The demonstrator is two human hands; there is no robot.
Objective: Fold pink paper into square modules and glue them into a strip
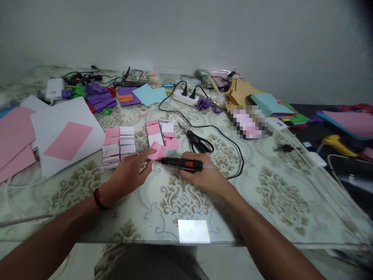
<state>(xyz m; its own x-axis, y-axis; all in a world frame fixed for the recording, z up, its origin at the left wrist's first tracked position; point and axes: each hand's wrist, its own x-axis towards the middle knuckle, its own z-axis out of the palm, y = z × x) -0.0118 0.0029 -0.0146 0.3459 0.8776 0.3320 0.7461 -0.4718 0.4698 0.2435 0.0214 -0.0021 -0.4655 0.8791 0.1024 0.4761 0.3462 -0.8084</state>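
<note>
While the left hand (131,169) holds a folded pink paper (157,151) at its fingertips, the right hand (204,173) has a black glue gun (183,164) gripped, nozzle aimed left at the paper's lower edge. So the paper sits between the two hands, right by the gun's tip; can't tell if they're actually touching. A clear glue stick (208,167) pokes out the gun's back end. Just beyond the paper there's a small cluster of folded pieces (154,128), pink and white, and a two-column batch (126,140) in the same colors sits by the left hand. Black scissors (201,142) lie just past the right hand. Further out: a white power strip (185,98) with two plugs in it, some purple paper (101,100), and off left, a big white sheet (55,120) with a pink piece (68,140) on top.
</note>
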